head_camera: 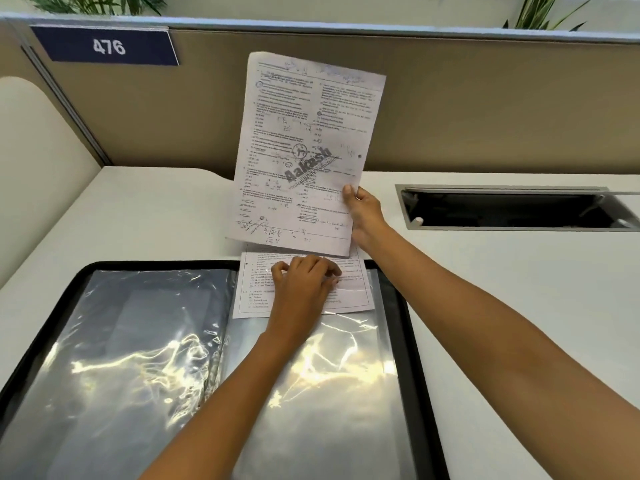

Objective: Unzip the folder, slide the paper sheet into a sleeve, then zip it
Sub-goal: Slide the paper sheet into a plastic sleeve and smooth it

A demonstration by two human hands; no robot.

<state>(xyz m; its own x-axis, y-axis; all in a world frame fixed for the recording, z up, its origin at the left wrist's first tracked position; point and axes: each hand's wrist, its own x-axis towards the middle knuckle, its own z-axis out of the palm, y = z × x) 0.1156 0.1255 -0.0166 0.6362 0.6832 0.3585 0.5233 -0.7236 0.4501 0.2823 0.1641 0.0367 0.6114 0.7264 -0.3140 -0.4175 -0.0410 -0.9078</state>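
Two bare hands work over a white desk (485,306) walled by a tan partition (485,109) bearing a blue "476" sign (107,46). An open black zip folder (419,358) lies flat, its glossy plastic sleeves (131,341) glaring. Right hand (365,213) pinches a printed paper sheet (304,150) by its lower right edge, holding it upright. Just below that grip, left hand (304,282) presses curled fingers on a second sheet (353,292) at the sleeve's mouth. A cable hatch (512,207) sits further right. Folder's near edge is cut off; print is unreadable.
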